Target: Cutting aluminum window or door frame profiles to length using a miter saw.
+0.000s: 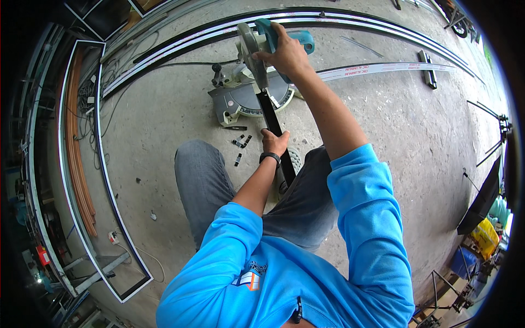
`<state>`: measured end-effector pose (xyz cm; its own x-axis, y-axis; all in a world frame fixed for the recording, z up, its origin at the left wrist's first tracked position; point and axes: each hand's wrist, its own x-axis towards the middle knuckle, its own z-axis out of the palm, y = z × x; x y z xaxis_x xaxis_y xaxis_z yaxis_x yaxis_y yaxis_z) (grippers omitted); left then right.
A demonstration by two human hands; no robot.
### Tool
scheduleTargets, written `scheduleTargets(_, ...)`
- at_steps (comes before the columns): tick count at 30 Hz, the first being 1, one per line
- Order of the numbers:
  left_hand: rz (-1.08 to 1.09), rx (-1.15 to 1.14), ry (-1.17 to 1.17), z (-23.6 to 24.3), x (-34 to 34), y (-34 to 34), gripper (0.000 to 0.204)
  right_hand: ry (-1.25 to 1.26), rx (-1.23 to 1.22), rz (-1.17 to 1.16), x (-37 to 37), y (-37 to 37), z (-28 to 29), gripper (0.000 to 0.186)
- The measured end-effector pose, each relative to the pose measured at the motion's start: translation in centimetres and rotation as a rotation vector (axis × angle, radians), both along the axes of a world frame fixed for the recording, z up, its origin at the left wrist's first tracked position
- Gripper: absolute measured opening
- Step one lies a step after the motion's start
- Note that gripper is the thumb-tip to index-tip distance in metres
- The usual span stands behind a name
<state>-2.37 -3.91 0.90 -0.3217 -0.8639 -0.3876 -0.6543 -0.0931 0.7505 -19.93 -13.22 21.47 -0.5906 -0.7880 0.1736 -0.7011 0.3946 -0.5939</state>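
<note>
A mitre saw (228, 103) with a teal motor body and a grey blade guard (249, 49) stands on the concrete floor in front of me. My right hand (289, 53) is closed around the saw's handle, its thumb against the guard side. Between my knees runs a long black metal profile (286, 167), its far end at the saw under the blade guard. My left hand (275, 142), with a black wristband, grips this profile just short of the saw. Several short black cut pieces (238, 159) lie on the floor left of it.
Long black-and-white profiles (219, 33) lie across the floor beyond the saw, and a film-covered strip (355, 71) extends right. A rectangular frame (102, 164) with brown lengths (74, 147) and cables is at left. Stands and a yellow bag (484, 239) are at right.
</note>
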Motion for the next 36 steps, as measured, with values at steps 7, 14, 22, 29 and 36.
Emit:
scheduleTargets(7,0.0,-0.008,-0.001,-0.2,0.1,0.2,0.073,-0.022,-0.006,-0.016,0.5,0.4,-0.6,0.098)
scheduleTargets(14,0.01,-0.024,-0.009,-0.8,0.2,0.2,0.075,0.037,-0.011,0.011,0.9,0.9,-0.8,0.1)
scheduleTargets(22,0.013,-0.023,0.007,-0.9,0.2,0.3,0.079,-0.001,-0.016,0.001,1.2,1.5,-1.1,0.099)
scheduleTargets(29,0.015,-0.057,0.024,-1.0,0.2,0.4,0.077,0.002,-0.011,0.0,1.4,1.7,-1.2,0.099)
scheduleTargets(36,0.042,0.035,0.032,-0.3,0.1,0.3,0.088,-0.012,-0.018,0.003,1.3,1.8,-1.5,0.1)
